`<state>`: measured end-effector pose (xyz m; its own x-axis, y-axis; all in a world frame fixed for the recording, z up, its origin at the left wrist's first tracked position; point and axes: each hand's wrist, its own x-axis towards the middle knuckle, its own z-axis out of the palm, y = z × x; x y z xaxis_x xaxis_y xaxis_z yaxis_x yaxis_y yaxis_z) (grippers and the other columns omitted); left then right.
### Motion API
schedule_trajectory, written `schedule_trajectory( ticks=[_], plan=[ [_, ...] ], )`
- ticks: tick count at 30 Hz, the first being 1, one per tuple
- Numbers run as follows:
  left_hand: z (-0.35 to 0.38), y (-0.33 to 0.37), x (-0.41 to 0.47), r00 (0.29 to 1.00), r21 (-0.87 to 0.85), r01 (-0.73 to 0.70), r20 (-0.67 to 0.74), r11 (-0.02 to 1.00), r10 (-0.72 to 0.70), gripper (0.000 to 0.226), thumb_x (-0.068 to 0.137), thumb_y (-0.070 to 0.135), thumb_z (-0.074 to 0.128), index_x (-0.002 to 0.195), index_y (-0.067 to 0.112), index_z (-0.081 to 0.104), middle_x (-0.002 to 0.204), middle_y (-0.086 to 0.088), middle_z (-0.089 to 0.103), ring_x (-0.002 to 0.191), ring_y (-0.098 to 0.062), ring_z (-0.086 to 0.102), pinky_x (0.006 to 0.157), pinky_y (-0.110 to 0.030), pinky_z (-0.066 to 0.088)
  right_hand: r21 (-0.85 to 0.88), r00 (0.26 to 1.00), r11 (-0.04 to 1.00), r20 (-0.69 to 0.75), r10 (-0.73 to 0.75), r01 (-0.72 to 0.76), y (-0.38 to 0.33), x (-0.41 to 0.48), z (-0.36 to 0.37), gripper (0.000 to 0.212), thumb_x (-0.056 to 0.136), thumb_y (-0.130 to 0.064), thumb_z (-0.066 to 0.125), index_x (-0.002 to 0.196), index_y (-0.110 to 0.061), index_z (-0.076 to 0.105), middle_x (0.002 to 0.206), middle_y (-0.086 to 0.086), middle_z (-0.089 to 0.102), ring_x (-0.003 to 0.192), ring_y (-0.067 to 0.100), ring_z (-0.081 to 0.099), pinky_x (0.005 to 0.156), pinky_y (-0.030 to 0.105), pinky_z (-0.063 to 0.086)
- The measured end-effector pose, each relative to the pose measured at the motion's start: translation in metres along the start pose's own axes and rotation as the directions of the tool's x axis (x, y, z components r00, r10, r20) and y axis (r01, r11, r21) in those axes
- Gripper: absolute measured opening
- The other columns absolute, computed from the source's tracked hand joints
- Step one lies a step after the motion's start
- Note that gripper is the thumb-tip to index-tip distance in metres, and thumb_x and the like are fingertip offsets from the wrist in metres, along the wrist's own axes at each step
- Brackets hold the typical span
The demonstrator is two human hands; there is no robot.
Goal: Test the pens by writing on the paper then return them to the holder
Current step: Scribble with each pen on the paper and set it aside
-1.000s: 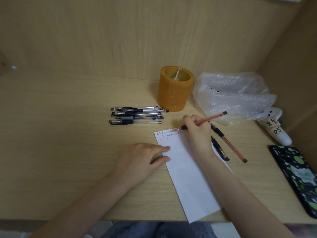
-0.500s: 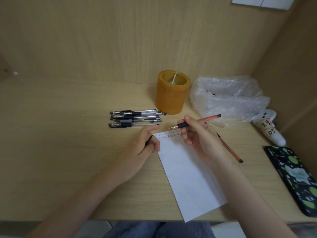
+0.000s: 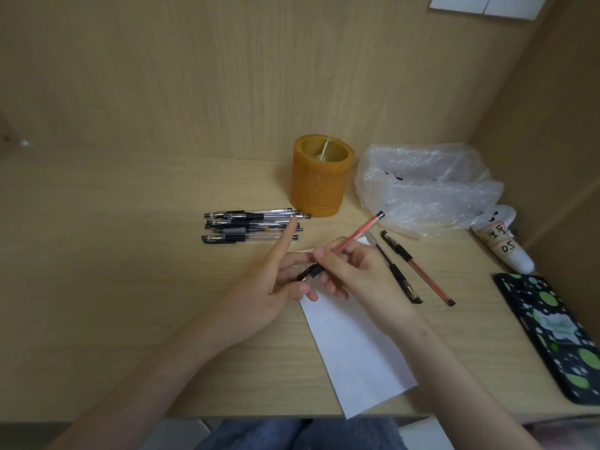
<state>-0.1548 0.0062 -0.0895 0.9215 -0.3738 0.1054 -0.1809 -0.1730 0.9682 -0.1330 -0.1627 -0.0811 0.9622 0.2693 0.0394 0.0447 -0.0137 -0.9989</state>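
Right hand (image 3: 357, 277) up over top of paper (image 3: 360, 352), fingers curled round red pen (image 3: 357, 234), its far end angled up toward plastic bag (image 3: 428, 186). Left hand (image 3: 272, 284) meets it: index finger straight, pointing at pile of black pens (image 3: 250, 226), other fingers pinching pen's black end. Cap or grip, hard to tell. Orange holder (image 3: 319, 186) upright just behind pile. Two more pens (image 3: 418, 268) flat on desk (image 3: 113, 287), right of paper.
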Motion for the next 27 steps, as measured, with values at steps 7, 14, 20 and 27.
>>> schedule_trajectory(
  ticks=[7,14,20,27],
  plan=[
    [-0.001,0.0,-0.008,0.995,0.203,0.067,-0.086,0.977,-0.05,0.019,0.087,0.032,0.055,0.079,0.022,0.069,0.06,0.005,0.064,0.051,-0.006,0.056,0.053,-0.015,0.043,-0.016,0.998,0.999,-0.05,-0.035,0.034,-0.002,-0.007,-0.002,0.01,0.087,-0.014,0.064,0.08,-0.008,0.063,0.055,-0.001,0.06,0.045,0.007,0.048,0.042,0.016,0.035],
    [0.015,-0.012,-0.008,0.984,0.304,0.073,-0.177,0.95,-0.019,0.031,0.083,0.052,0.043,0.071,0.027,0.058,0.061,0.0,0.056,0.062,-0.018,0.055,0.063,-0.031,0.042,-0.039,0.992,0.999,-0.122,-0.027,0.023,0.003,-0.017,0.001,0.024,0.088,-0.021,0.064,0.081,0.002,0.06,0.051,-0.001,0.053,0.043,0.007,0.041,0.045,0.012,0.034],
    [0.03,0.009,-0.002,0.994,0.259,0.075,-0.096,0.963,-0.051,0.041,0.095,0.042,0.039,0.076,0.017,0.066,0.054,0.003,0.057,0.047,-0.005,0.046,0.056,-0.022,0.04,-0.089,0.977,0.992,-0.203,0.07,-0.089,-0.003,-0.013,-0.001,0.036,0.099,-0.032,0.046,0.071,-0.01,0.051,0.055,0.005,0.055,0.047,0.015,0.048,0.045,0.019,0.037],
    [-0.034,-0.011,0.011,0.912,0.756,0.114,-0.336,0.645,0.233,0.012,0.091,0.019,0.054,0.096,0.019,0.065,0.093,0.002,0.064,0.086,-0.018,0.058,0.075,-0.035,0.048,-0.869,0.924,0.343,-0.381,-0.003,-0.357,-0.021,0.001,-0.074,0.038,0.095,-0.042,0.041,0.076,-0.012,0.053,0.073,0.009,0.06,0.07,0.031,0.054,0.059,0.033,0.039]
  ],
)
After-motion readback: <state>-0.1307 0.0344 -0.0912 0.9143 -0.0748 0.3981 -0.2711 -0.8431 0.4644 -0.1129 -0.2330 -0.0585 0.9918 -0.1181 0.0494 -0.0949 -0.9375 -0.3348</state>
